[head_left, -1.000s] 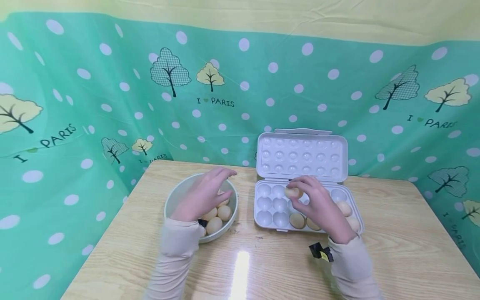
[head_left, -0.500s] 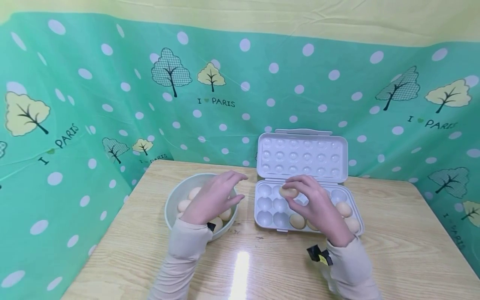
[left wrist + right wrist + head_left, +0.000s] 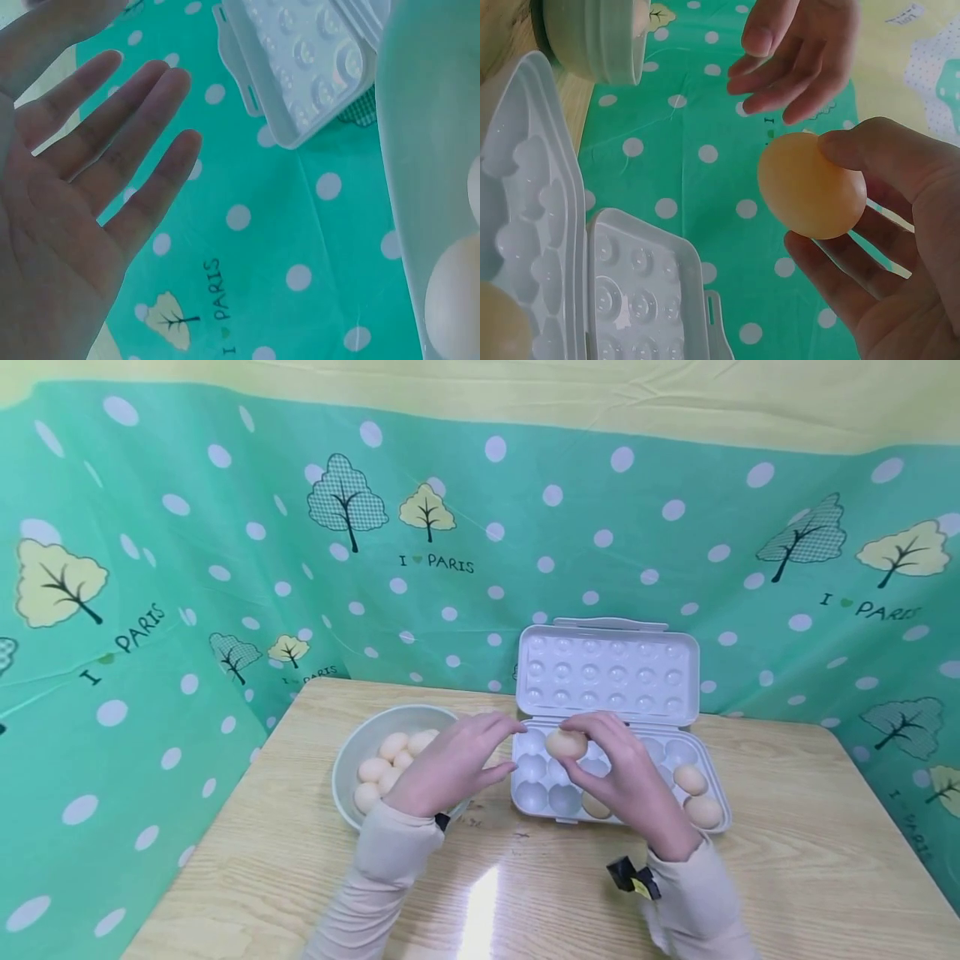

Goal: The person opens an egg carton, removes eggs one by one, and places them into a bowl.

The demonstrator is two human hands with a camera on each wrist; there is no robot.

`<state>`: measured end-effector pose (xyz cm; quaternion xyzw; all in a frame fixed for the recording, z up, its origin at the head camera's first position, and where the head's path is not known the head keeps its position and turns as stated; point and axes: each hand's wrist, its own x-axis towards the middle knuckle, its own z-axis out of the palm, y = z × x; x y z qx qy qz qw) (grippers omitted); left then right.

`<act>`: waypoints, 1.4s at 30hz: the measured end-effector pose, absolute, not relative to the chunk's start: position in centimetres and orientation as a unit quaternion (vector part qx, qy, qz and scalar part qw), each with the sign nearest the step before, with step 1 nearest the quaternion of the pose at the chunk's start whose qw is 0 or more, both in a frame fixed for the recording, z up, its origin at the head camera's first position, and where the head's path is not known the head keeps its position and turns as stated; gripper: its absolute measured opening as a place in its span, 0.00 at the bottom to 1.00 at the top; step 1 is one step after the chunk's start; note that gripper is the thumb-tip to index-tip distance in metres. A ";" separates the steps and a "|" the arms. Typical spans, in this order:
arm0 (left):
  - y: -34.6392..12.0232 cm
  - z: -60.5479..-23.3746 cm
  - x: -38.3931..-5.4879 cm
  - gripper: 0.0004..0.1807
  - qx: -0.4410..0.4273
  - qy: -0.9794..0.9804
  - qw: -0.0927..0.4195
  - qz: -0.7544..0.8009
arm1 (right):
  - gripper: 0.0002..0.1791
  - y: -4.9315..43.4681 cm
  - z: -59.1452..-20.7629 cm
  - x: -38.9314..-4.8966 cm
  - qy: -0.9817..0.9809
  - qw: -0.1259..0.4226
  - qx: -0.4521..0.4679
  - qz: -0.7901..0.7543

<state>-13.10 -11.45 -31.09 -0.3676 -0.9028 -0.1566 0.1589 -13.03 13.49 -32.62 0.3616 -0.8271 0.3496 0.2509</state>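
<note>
Between thumb and fingers, my right hand [image 3: 628,777] pinches an egg [image 3: 566,744] over the left part of the egg box [image 3: 545,815]. In the right wrist view the egg [image 3: 810,187] is pale brown and held clear of the box. My left hand [image 3: 453,762] reaches past the right side of a pale green bowl [image 3: 347,777], fingers spread and apart from the egg. Nothing lies in the left palm in the left wrist view. Several eggs [image 3: 372,769] rest in the bowl, partly hidden by my left hand. A few eggs [image 3: 702,812] sit in cups of the box.
The box's lid [image 3: 609,672] stands raised at the back, near the green dotted cloth [image 3: 450,635]. Box and bowl stand on a wooden table [image 3: 555,893]. Black tags [image 3: 633,878] hang at the right sleeve.
My left hand has moved right, from over the bowl toward the egg box, and more eggs show in the bowl. My right hand, still pinching the egg, has shifted slightly left.
</note>
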 end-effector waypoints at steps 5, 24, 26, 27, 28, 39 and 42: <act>-11.0 -31.3 -12.9 0.24 -0.374 -0.901 0.159 -0.150 | 0.25 12.8 -32.4 -12.7 -0.811 0.254 0.381 0.364; -9.7 -31.3 -12.7 0.25 -0.382 -0.892 0.179 -0.161 | 0.22 11.2 -32.7 -11.7 -0.811 0.208 0.357 0.415; -9.5 -31.3 -12.7 0.25 -0.391 -0.886 0.187 -0.164 | 0.22 11.3 -32.7 -11.6 -0.814 0.199 0.346 0.422; -9.4 -31.3 -12.7 0.25 -0.394 -0.884 0.190 -0.164 | 0.22 11.3 -32.7 -11.6 -0.814 0.197 0.344 0.424; -9.3 -31.3 -12.7 0.26 -0.397 -0.882 0.193 -0.166 | 0.22 11.3 -32.7 -11.6 -0.815 0.197 0.342 0.424; -9.4 -31.2 -12.3 0.24 -0.390 -0.885 0.175 -0.184 | 0.20 11.1 -32.8 -11.7 -0.818 0.196 0.353 0.409; -9.6 -31.2 -12.3 0.23 -0.387 -0.886 0.169 -0.188 | 0.20 11.2 -32.8 -11.6 -0.820 0.196 0.358 0.400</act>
